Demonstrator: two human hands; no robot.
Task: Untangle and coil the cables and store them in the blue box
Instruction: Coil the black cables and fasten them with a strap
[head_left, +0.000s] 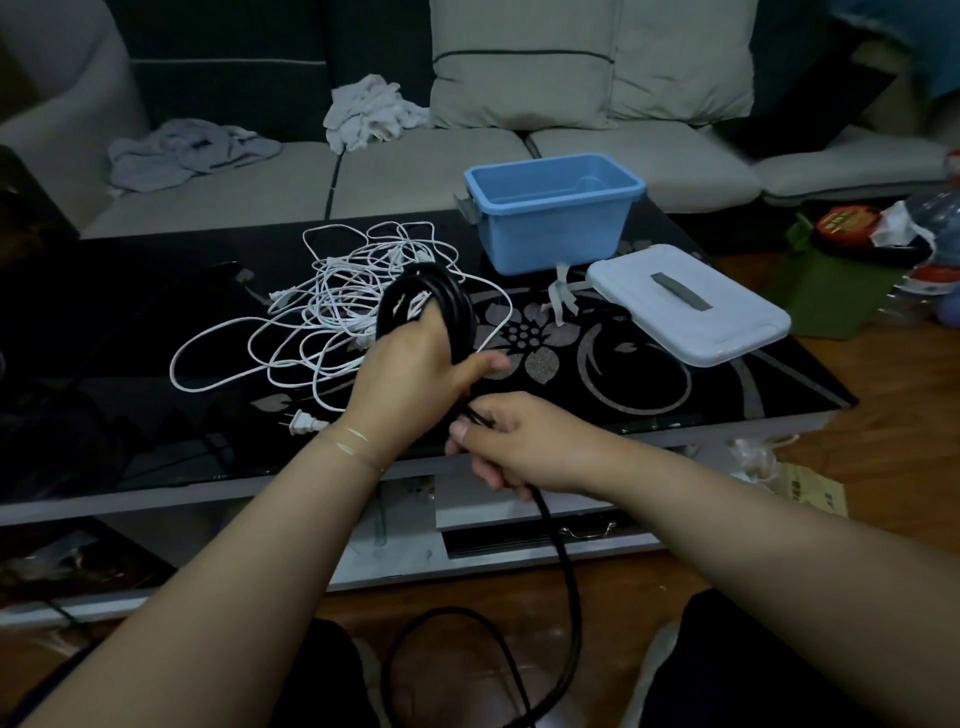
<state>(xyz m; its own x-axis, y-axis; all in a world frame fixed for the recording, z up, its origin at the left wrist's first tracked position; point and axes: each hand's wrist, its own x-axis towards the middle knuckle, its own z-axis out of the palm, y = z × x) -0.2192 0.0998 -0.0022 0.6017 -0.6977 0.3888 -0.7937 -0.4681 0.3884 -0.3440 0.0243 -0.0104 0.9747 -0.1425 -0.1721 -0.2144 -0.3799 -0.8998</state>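
Note:
My left hand (410, 374) grips a coil of black cable (441, 296), with several loops wound around its fingers above the table. My right hand (511, 441) pinches the same cable's loose run (563, 566), which drops from that hand to the floor and loops between my knees. A tangle of white cables (332, 312) lies on the table behind and to the left of the coil, with a white plug (304, 425) near my left wrist. The open blue box (553, 208) stands at the table's far side and looks empty.
The box's white lid (685, 306) with a grey handle lies right of the box. The black glass table (649, 374) has a floral pattern. A sofa with crumpled cloths (371, 111) stands behind. Bottles and a green stand (852, 275) sit at right.

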